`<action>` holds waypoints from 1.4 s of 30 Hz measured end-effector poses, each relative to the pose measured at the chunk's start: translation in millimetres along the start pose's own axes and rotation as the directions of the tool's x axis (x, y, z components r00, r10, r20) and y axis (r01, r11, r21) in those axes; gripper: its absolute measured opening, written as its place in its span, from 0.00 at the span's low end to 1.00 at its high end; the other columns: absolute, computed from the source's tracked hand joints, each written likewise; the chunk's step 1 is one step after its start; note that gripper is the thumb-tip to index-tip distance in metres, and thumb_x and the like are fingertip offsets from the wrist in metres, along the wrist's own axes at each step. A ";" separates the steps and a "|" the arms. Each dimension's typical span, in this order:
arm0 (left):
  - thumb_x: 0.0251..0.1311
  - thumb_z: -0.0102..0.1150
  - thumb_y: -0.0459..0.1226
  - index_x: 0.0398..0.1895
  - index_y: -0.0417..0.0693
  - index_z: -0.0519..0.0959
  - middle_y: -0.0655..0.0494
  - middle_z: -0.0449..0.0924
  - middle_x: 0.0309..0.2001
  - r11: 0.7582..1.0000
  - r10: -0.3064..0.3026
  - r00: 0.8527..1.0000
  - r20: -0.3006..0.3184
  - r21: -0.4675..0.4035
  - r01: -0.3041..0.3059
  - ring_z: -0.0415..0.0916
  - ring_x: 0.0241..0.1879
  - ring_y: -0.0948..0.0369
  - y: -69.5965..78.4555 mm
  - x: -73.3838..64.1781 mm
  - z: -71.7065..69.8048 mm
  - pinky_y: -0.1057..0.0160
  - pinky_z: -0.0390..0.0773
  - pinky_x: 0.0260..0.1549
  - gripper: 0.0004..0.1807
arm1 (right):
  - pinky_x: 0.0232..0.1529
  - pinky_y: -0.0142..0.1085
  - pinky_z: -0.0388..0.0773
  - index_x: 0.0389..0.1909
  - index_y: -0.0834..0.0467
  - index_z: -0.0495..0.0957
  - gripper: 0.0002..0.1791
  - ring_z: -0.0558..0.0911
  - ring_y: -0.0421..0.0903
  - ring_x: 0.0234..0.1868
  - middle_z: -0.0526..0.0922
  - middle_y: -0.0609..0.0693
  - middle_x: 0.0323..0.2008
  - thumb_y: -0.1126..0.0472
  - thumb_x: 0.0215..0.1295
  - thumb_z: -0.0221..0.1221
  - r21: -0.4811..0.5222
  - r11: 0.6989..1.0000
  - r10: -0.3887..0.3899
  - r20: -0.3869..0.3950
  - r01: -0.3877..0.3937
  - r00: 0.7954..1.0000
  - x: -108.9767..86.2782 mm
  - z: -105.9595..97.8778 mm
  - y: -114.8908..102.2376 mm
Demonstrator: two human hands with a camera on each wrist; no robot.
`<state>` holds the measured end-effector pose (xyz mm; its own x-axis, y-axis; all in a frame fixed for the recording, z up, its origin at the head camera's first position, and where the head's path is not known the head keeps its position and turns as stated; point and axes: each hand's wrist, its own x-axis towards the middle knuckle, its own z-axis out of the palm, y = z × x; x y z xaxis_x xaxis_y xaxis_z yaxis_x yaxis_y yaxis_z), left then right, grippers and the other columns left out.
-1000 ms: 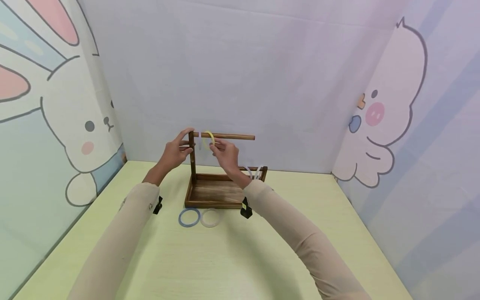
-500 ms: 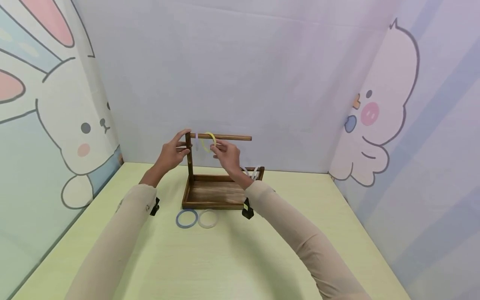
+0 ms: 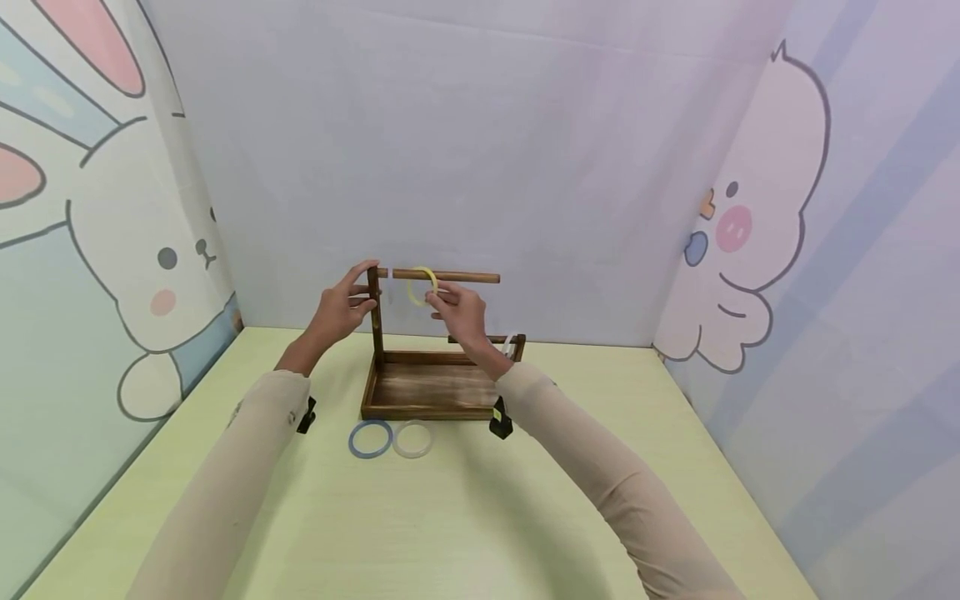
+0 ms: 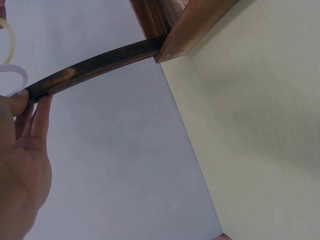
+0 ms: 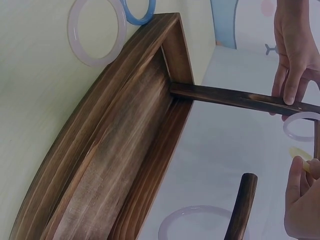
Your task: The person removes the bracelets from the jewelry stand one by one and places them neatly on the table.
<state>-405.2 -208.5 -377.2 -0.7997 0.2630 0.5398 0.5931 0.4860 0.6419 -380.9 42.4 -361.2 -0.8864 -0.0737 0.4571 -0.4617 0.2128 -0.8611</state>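
The yellow ring [image 4: 12,44] sits just above the centre of the head view, at the upper rod [image 3: 465,277], which appears to pass through it. The right hand [image 3: 463,317] pinches its near edge between thumb and fingers. Farther left along the same rod, near the post [image 3: 377,329], hangs a lilac ring [image 3: 390,273], apart from the yellow one. The left hand [image 3: 339,312] grips the top of that post, thumb on one side and fingers on the other.

The post rises from the back left corner of a dark wooden tray [image 3: 427,412] near the middle of the frame. Toward the tray's right side is a lower rod [image 5: 243,200] bearing a pale ring [image 5: 166,220]; the right forearm partly hides this area in the head view.

Below the tray's front wall, a blue ring [image 3: 371,456] and a whitish ring [image 3: 413,456] lie flat side by side on the pale table [image 3: 360,533]. Beige sleeves [image 3: 217,475] enter from the bottom edge, with a small black device [image 3: 501,420] by the right wrist. A plain pale cloth [image 3: 450,167] fills the upper middle, flanked by a printed rabbit [image 3: 127,242] at left and a printed white figure with a pink cheek [image 3: 772,150] at right.
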 end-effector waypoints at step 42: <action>0.69 0.60 0.22 0.81 0.64 0.58 0.32 0.82 0.58 1.000 -0.009 1.000 -0.006 0.013 0.010 0.80 0.60 0.37 -0.5 0.1 -1.2 0.41 0.84 0.54 0.44 | 0.44 0.33 0.89 0.60 0.64 0.82 0.18 0.89 0.55 0.50 0.88 0.62 0.49 0.66 0.72 0.65 -0.018 1.000 0.022 0.021 -0.021 1.000 6.5 -20.1 3.0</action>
<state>-405.5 -209.7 -376.9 -0.8047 0.2533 0.5370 0.5842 0.4990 0.6401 -387.4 62.1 -356.3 -0.8967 -0.0894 0.4335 -0.4420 0.2321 -0.8665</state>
